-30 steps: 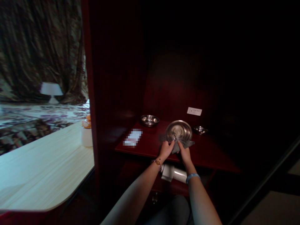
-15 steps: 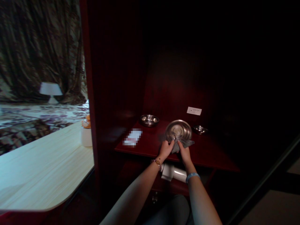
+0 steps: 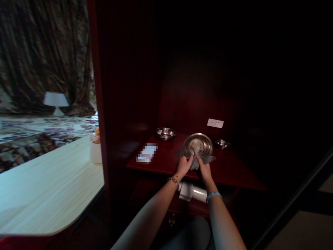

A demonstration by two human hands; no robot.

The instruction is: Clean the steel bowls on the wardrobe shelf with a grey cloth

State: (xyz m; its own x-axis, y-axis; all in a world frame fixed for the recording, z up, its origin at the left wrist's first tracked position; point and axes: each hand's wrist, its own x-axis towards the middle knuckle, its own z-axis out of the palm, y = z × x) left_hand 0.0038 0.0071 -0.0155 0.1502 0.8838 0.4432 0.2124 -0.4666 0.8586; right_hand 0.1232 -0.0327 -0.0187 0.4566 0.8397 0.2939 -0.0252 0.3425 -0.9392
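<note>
A shiny metal bowl (image 3: pixel 197 142) is tilted up over the dark red shelf, its inside facing me. Bunched over its near rim is a grey cloth (image 3: pixel 208 159), with one corner sticking out to the right. My left hand (image 3: pixel 184 164) is closed at the near left of the rim, on the bowl and the cloth's edge. Beside it my right hand (image 3: pixel 204 166) pinches the cloth against the rim, thumb on top. The fingers under the rim are hidden.
Another metal bowl (image 3: pixel 165 133) stands at the shelf's back left, a smaller metal dish (image 3: pixel 222 144) at the right. A blurred-out flat item (image 3: pixel 147 152) lies left. Below sits a white cylindrical object (image 3: pixel 199 193). A light wooden table (image 3: pixel 52 184) stands left, past the red side panel (image 3: pixel 125 104).
Almost nothing differs. The tilted bowl has shifted very slightly left, and both hands keep their hold in the same place.
</note>
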